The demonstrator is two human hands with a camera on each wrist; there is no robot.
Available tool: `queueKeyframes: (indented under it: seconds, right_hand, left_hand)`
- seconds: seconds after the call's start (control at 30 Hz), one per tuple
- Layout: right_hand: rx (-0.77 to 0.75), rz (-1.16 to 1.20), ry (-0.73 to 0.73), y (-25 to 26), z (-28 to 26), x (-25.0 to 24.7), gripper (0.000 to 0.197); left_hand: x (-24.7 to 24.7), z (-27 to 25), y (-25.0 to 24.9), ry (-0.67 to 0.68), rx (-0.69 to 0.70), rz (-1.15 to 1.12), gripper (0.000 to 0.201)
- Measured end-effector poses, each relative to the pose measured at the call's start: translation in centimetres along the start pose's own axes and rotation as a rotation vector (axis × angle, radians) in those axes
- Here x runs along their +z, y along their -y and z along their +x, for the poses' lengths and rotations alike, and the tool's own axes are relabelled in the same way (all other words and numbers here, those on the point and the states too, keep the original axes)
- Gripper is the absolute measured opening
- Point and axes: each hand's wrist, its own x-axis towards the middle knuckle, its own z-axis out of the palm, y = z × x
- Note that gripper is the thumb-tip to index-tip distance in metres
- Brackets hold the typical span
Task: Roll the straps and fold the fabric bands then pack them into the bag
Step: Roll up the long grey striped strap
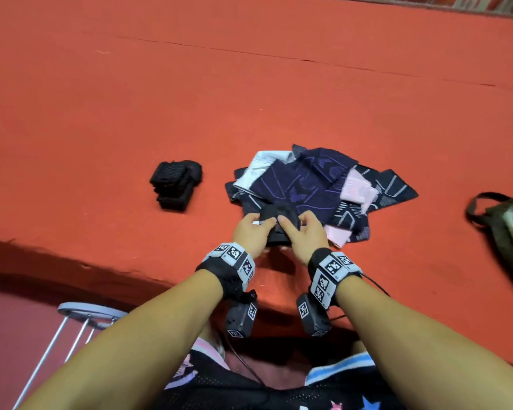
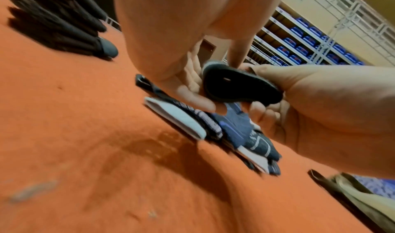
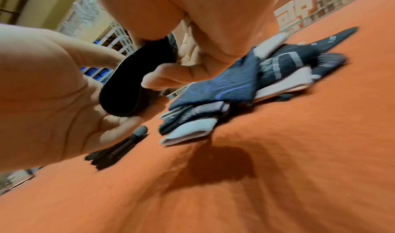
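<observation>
A black strap (image 1: pixel 279 223), partly rolled into a flat coil (image 2: pixel 239 88), is held just above the orange table. My left hand (image 1: pixel 253 229) grips its left side with the thumb on top. On the right side my right hand (image 1: pixel 304 230) pinches it, thumb pressed against the roll (image 3: pixel 132 84). Behind the hands lies a loose pile of fabric bands (image 1: pixel 323 184), navy with purple lines, white and pink. A stack of rolled black straps (image 1: pixel 175 184) sits to the left. The olive bag (image 1: pixel 507 229) lies at the right edge.
The orange cloth-covered table (image 1: pixel 190 99) stretches far back, and its front edge (image 1: pixel 101 267) runs near my wrists. A metal stool (image 1: pixel 92 312) stands below on the left. Shelves with blue boxes (image 2: pixel 310 38) are in the background.
</observation>
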Motion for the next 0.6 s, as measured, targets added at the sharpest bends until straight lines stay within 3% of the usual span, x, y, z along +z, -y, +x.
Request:
queueKeyframes:
  seconds: [0.1, 0.23, 0.4, 0.5, 0.6]
  right_hand:
    - [-0.067, -0.084, -0.001, 3.1, 1.2, 4.1, 0.047]
    - [-0.025, 0.011, 0.094, 6.3, 3.4, 10.1, 0.042]
    - [0.046, -0.047, 0.296, 7.4, 3.8, 17.6, 0.039]
    - [0.120, -0.038, 0.395, 6.8, 2.9, 21.1, 0.042]
    - [0.138, 0.015, 0.390, 7.0, 1.7, 21.8, 0.026]
  left_hand:
    - [-4.8, 1.6, -0.9, -0.077, 0.054, -0.045, 0.012]
    - [-11.5, 4.4, -1.9, -0.201, 0.128, 0.048, 0.047]
    - [-17.9, 6.1, 0.0, -0.318, 0.084, 0.204, 0.013]
    - [-20.3, 6.3, 2.7, -0.384, 0.001, 0.228, 0.019]
    - [-20.6, 6.0, 4.3, -0.415, 0.026, 0.184, 0.021]
